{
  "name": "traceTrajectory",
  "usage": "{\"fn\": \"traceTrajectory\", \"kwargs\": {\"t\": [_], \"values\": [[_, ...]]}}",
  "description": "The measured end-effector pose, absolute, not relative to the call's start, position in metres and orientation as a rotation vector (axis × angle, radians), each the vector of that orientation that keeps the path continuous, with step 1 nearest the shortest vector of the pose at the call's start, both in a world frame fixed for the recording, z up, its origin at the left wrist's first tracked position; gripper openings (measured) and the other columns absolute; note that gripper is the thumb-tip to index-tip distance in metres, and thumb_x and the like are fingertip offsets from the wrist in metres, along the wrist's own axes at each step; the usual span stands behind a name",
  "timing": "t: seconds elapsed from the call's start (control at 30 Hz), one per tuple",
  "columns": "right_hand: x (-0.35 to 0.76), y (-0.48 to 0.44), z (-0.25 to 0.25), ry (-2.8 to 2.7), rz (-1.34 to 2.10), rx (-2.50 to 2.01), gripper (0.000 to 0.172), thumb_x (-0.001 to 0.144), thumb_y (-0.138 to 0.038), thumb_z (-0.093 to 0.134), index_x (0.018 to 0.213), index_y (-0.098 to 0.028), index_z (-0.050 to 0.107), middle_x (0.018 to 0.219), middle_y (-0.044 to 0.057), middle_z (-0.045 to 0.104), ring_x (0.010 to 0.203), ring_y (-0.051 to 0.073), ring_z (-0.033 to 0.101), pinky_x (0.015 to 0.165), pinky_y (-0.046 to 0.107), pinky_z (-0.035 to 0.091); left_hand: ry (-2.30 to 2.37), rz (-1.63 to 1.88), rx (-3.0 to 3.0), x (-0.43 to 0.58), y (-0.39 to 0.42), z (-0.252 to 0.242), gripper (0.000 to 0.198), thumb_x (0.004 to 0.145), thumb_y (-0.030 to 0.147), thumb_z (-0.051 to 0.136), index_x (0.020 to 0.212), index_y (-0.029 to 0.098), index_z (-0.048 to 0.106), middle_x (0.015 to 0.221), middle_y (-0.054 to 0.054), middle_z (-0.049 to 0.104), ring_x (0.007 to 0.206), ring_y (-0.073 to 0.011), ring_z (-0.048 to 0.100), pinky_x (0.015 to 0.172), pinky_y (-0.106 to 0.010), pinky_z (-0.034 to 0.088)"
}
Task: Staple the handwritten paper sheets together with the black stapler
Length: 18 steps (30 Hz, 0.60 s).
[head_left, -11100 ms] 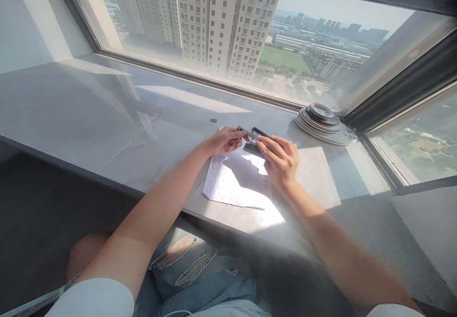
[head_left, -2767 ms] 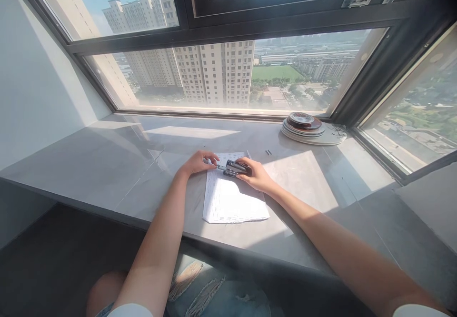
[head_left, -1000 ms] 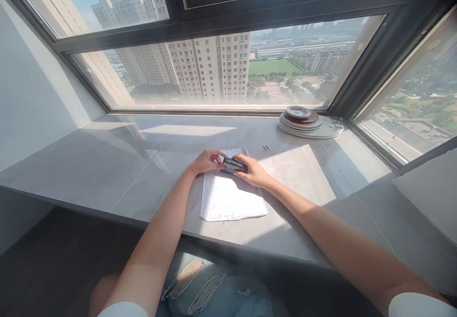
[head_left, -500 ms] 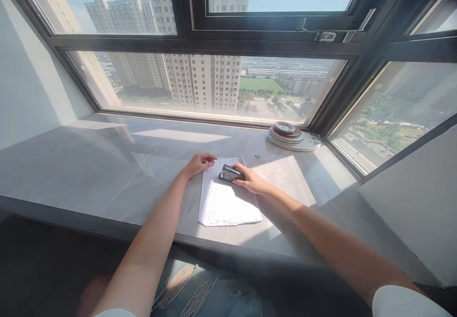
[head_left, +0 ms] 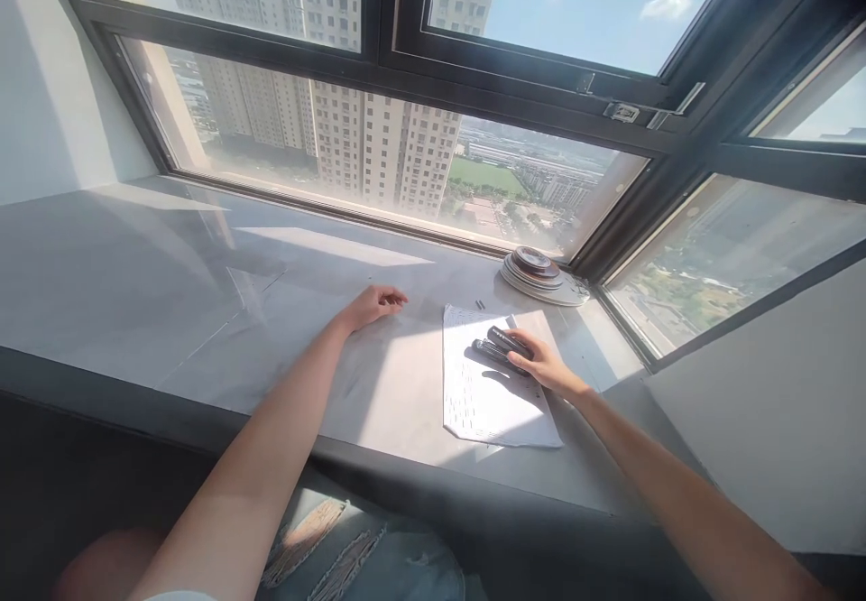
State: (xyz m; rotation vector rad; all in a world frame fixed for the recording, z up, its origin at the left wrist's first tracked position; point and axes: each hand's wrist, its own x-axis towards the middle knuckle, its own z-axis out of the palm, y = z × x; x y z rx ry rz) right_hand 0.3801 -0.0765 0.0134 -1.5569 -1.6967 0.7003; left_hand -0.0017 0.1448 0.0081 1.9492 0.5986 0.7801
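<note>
While the right hand (head_left: 547,368) closes its fingers over the rear end of the black stapler (head_left: 499,348), the tool sits on the upper right part of the printed sheets (head_left: 483,398), nose toward the left and far side. Top arm looks slightly lifted off the base. Cannot tell whether a paper edge is actually between the two halves, too small. Left hand (head_left: 373,304) is well apart from the paper, resting on the grey ledge (head_left: 203,312), fingers loosely curled, palm down, holding nothing. Step in hand, as a judgement: stapler gripped and parked on the stack, not pressing, and the sheets are unsteadied by the other hand. A press from here would call for the paper corner to sit fully inside the stapler mouth, the stack squared, and a flat hand on the sheets so they don't skid on the smooth stone. Sheets lie near the front edge of the ledge, half in sun, half in the arm's shadow. A short dark staple strip (head_left: 480,304) lies just beyond the far edge of the paper. Stack of plates (head_left: 541,272) sits farther back by the window frame (head_left: 609,222), in the corner. Ripped jeans (head_left: 338,547) show below the ledge.
</note>
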Motion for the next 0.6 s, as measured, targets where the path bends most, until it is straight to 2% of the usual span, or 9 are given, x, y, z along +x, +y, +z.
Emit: {"fn": "traceTrajectory", "kwargs": {"t": [0.1,0.2,0.37,0.5,0.6], "values": [[0.388,-0.055,0.019,-1.506,0.578,-1.465,0.050,0.098,-0.062,0.043,0.120,-0.022,0.065,0.115,0.012,0.069,0.105,0.029,0.066,0.091,0.046,0.056,0.598,0.782,1.919,-0.003,0.145,0.008,0.030,0.081,0.037,0.071,0.104,0.019,0.077,0.093,-0.006,0.071,0.088,-0.0191,0.063,0.081,-0.031,0.049],[0.393,-0.028,0.026,-1.539,0.420,-1.466,0.042,0.096,-0.058,0.052,0.114,-0.023,0.065,0.115,0.011,0.068,0.104,0.027,0.066,0.093,0.046,0.055,0.606,0.788,1.881,-0.003,0.144,0.008,0.031,0.080,0.037,0.072,0.104,0.018,0.077,0.093,-0.006,0.071,0.086,-0.0183,0.063,0.080,-0.030,0.049],[0.385,0.007,0.018,-1.941,0.258,-1.441,0.031,0.095,-0.045,0.054,0.112,-0.024,0.069,0.131,0.012,0.064,0.120,0.028,0.062,0.106,0.050,0.049,0.622,0.811,1.859,-0.003,0.142,0.011,0.031,0.078,0.038,0.073,0.102,0.017,0.076,0.092,-0.006,0.072,0.084,-0.0182,0.065,0.078,-0.029,0.050],[0.376,0.017,0.001,-2.063,0.257,-1.521,0.037,0.095,-0.044,0.054,0.122,-0.023,0.068,0.150,0.013,0.053,0.129,0.030,0.058,0.111,0.052,0.045,0.632,0.801,1.863,-0.003,0.141,0.013,0.030,0.078,0.038,0.073,0.100,0.017,0.076,0.091,-0.006,0.072,0.083,-0.0182,0.065,0.076,-0.029,0.050],[0.375,0.019,-0.006,-2.138,0.283,-1.597,0.042,0.095,-0.044,0.052,0.129,-0.023,0.064,0.154,0.012,0.049,0.131,0.031,0.057,0.111,0.053,0.045,0.639,0.797,1.861,-0.003,0.143,0.011,0.030,0.078,0.038,0.073,0.101,0.018,0.077,0.091,-0.006,0.072,0.083,-0.0179,0.064,0.074,-0.028,0.049]]}}
